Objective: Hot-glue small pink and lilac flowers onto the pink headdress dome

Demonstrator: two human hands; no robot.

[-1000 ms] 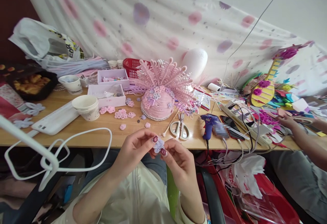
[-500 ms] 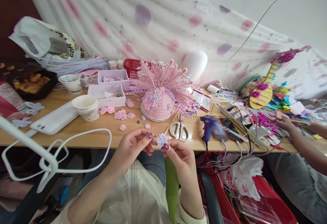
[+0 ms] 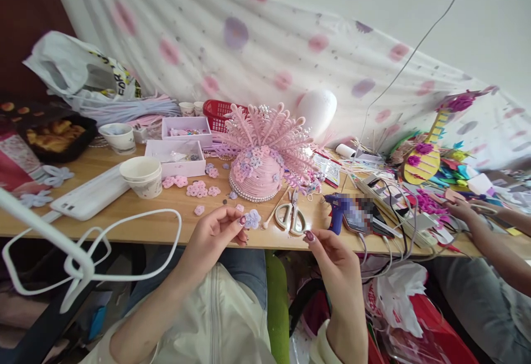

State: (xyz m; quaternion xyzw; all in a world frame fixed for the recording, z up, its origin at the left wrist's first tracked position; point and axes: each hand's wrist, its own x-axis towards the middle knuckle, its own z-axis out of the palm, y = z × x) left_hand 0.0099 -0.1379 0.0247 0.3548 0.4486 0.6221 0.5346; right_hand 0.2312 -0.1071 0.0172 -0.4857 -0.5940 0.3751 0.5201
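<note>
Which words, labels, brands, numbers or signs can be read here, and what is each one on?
"FOR": on the white plastic bag at the back left.
Red print on the crumpled white bag at the lower right: too blurred to read.
Print on the flat packet behind the glue gun: too small to read.
No other text is legible.

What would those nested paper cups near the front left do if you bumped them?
The paper cups would probably shift easily, being thin-walled and seemingly empty. They taper towards the base, so a push near the rim might tip them. Squeezed hard, they'd likely dent.
</note>
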